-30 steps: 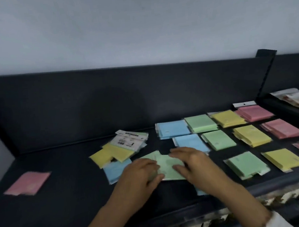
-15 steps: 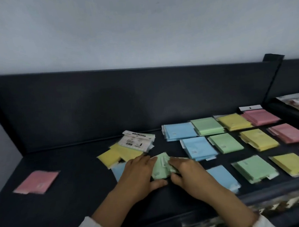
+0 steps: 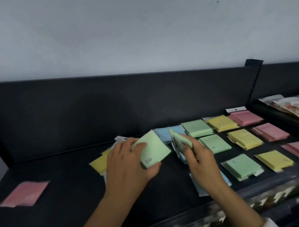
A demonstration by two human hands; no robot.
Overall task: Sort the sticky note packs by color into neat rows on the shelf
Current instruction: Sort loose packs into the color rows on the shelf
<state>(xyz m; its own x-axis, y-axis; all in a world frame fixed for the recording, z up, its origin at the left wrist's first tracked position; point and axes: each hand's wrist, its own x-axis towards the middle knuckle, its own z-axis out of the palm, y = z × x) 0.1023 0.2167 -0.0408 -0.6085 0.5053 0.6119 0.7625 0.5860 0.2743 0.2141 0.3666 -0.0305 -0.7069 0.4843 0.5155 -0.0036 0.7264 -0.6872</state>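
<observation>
Green pack (image 3: 154,148) pinched in left grip (image 3: 127,163); second green pack (image 3: 181,140) clamped in right grip (image 3: 201,156).

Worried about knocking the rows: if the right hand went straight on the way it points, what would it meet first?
Probably the blue stack in the back row, just beyond the green pack the right hand holds; its height is unclear.

Matt dark shelf (image 3: 60,175), paper sticky note packs (image 3: 245,138) (glossy plastic sleeves), worn front edge (image 3: 226,213)
</observation>
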